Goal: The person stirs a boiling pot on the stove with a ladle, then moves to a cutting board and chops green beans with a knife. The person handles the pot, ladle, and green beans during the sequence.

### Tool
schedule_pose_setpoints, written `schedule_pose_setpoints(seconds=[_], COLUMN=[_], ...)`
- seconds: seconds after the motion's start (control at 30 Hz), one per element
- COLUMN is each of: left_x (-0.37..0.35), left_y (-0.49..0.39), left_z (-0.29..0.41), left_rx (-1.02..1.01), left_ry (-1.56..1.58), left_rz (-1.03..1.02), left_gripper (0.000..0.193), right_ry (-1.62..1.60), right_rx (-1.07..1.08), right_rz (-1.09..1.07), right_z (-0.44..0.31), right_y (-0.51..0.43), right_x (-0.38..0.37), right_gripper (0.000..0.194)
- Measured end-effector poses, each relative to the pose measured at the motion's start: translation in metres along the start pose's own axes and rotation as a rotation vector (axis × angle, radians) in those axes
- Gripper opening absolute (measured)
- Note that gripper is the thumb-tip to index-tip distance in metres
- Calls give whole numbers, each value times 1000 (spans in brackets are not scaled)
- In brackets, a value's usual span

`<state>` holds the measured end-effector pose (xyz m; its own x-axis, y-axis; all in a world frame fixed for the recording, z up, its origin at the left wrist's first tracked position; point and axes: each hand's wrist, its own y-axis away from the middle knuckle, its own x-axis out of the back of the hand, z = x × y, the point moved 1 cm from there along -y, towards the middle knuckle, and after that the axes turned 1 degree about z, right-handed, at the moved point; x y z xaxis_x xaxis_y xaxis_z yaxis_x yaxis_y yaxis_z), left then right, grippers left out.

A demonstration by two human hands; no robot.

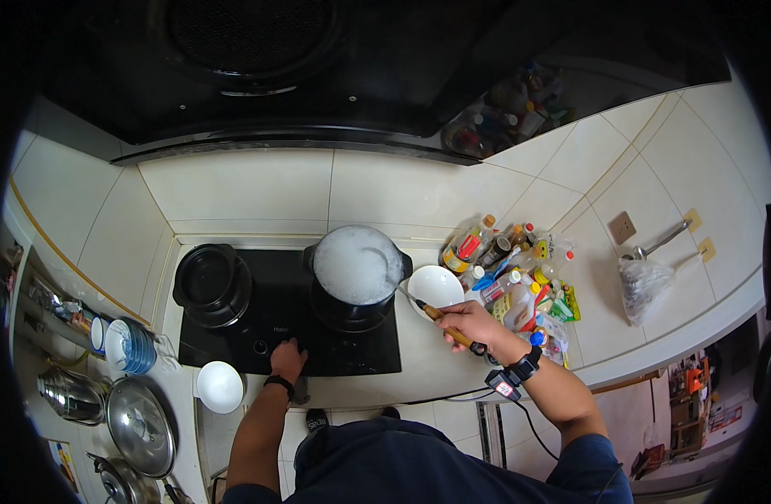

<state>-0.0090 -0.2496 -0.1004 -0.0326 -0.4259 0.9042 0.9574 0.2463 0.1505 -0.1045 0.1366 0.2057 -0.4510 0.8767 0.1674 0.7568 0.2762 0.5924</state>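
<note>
My right hand (470, 324) grips the wooden handle (437, 312) of a metal-shafted cooking utensil, probably a ladle or spatula. Its shaft runs left into a dark two-handled pot (357, 310) on the right burner. White foam (357, 261) fills the pot to its rim and hides the utensil's head. My left hand (289, 360) rests at the front of the black glass gas stove (272, 271), just right of a round control knob (260, 346). What lies under its fingers is hidden. Beside the pot, close to my right hand, stands a white bowl (434, 288).
A black pot (210, 280) sits on the left burner. Bottles and packets (518, 283) crowd the right counter. Another white bowl (220, 387) stands at the stove's front left corner, near stacked bowls (130, 346) and a pan lid (140, 427). The range hood (285, 120) hangs overhead.
</note>
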Motion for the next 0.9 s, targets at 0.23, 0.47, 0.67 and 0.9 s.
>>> schedule_pose_setpoints(seconds=[0.23,0.47,0.67,0.9], left_x=[12,21,19,24], left_y=[8,22,38,52], left_z=[5,6,1,0], left_rx=[24,8,19,101], left_ry=[59,224,281,364], left_rz=[74,259,343,378], left_gripper=[57,57,60,57], right_ry=[-399,-427,-297,-159], right_rx=[-172,-96,11,81], right_rz=[-195,-188,-88,-32], right_z=[-2,-16,-24,-25], right_y=[-4,9,15,19], right_x=[-6,0,6,9], right_gripper=[21,17,21,43])
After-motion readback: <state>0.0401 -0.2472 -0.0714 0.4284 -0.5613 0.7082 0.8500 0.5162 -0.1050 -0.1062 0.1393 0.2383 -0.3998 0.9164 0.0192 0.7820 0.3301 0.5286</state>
